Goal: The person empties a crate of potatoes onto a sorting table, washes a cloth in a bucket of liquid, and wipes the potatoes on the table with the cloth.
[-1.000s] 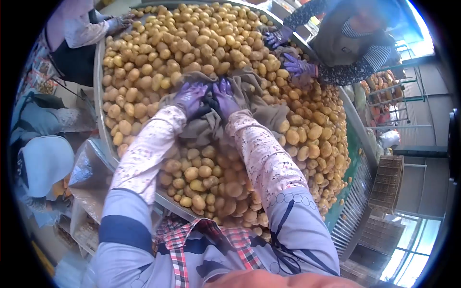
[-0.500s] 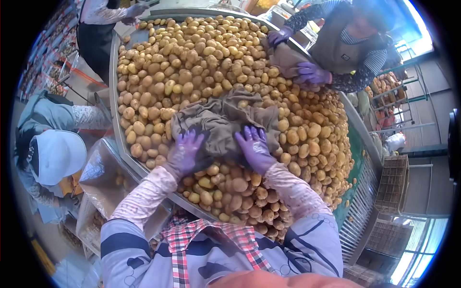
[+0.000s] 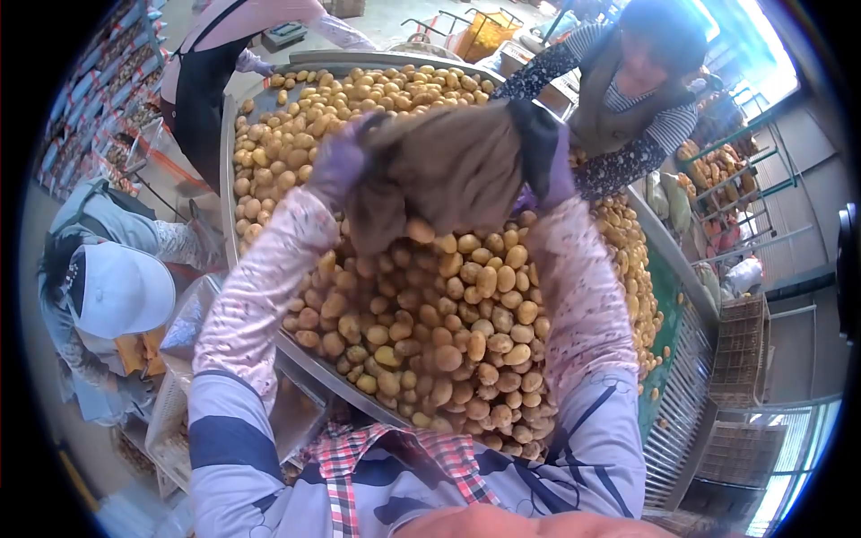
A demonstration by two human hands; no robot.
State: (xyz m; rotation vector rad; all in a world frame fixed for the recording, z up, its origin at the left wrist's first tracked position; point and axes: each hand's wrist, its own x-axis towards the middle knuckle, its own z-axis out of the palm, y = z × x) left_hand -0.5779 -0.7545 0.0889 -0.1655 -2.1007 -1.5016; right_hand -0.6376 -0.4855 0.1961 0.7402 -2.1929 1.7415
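A brown cloth [image 3: 444, 166] is held up by both hands above the heap of potatoes [image 3: 484, 314], blurred by motion. My left hand [image 3: 339, 163], in a purple glove, is closed on the cloth's left end. On the other end my right hand [image 3: 558, 166], gloved in purple with a dark palm, is closed too. Folds of the cloth hide part of the fingers. The cloth's lower edge hangs close over the potatoes; whether it touches them I cannot tell.
The metal rim [image 3: 336, 377] of the sorting table runs along the near left side. Across the table stands a co-worker [image 3: 619, 99]; another person [image 3: 211, 85] is at the far left corner. A person in a white cap [image 3: 126, 291] bends beside crates. Metal rollers [image 3: 677, 439] lie right.
Both hands, earlier resting open on the crumpled cloth, have gripped it, lifted it and moved it away from my body. Potatoes that lay under it now show.
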